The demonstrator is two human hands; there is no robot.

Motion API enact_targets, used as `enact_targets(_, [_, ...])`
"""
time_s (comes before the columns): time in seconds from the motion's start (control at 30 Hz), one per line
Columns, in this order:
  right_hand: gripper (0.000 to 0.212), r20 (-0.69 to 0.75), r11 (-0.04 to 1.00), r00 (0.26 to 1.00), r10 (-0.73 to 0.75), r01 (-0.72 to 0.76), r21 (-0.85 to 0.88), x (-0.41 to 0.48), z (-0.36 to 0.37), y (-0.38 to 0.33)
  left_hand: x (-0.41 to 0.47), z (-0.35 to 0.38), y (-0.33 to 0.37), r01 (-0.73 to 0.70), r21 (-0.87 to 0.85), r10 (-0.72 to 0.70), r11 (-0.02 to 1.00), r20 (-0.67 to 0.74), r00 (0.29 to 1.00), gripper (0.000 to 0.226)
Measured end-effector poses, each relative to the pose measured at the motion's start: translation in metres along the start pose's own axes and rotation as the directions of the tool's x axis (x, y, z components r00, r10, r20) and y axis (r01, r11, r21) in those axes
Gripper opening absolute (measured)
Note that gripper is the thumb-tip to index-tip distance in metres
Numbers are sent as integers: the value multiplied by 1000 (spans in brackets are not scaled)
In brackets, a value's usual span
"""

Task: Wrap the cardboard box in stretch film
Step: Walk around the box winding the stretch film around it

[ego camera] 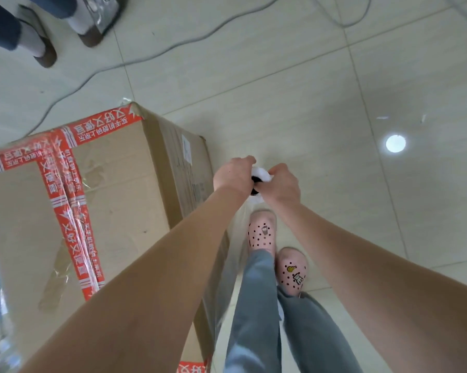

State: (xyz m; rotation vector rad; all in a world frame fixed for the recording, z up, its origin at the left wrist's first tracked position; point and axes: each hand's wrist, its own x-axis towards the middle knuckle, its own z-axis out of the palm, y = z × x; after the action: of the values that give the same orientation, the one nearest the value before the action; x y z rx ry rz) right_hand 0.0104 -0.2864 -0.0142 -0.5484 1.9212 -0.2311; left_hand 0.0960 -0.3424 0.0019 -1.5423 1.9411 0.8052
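Tiled floor (307, 76) bears the cardboard box (114, 189), a grey cable (157, 55) and possibly small scraps (382, 117).

The stretch film roll (259, 175) is mostly hidden between the left hand (233, 176) and the right hand (284, 184); only its white end and dark core show. The cardboard box (114, 189) is cut off by the left and bottom edges. Print on the box's side label (186, 149) is too small to read.

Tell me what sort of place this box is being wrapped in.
Probably an indoor packing or stock room: a pale tiled floor, a large taped cardboard box standing on it, and a loose cable trailing across the tiles.
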Motion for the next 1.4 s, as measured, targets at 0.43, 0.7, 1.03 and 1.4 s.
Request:
enact_targets(0.43, [35, -51, 956, 968, -247, 235, -176, 17, 11, -61, 30, -28, -42, 243, -366, -264, 898, -8, 964, 16])
enact_targets(0.7, [27, -48, 987, 991, -127, 121, -109, 23, 24, -78, 42, -40, -52, 62, -152, -78, 987, -107, 991, 28])
enact_targets(1.03, [33, 29, 886, 918, -396, 390, -253, 41, 20, -105, 54, -51, -66, 220, -419, -284, 881, -97, 954, 11])
enact_targets(1.4, [32, -5, 992, 992, -124, 124, -19, 54, 26, -116, 71, -71, -66, 72, -225, -109, 972, -156, 982, 40])
